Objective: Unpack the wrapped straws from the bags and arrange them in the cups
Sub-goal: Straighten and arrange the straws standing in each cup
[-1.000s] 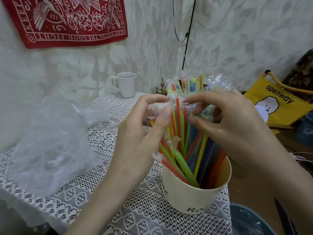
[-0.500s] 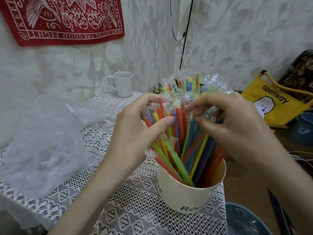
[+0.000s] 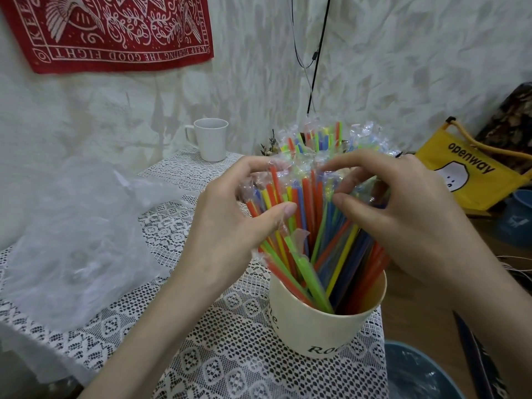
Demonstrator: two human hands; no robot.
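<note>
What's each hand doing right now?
Left hand: grips the wrapped straws standing in the cup.
Right hand: grips the same bundle.

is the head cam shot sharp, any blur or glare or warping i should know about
Head view: the hands, left and right, and the wrapped straws look fairly sharp; the clear wrappers catch small glints; the crumpled plastic bag looks soft and hazy; wide-angle warping tilts the red banner; light is soft and even, with faint shadows on the wall behind the white mug.

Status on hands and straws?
Left hand and right hand: both grip the straws. Bundle stands in cream cup. Nothing blocking.
</note>
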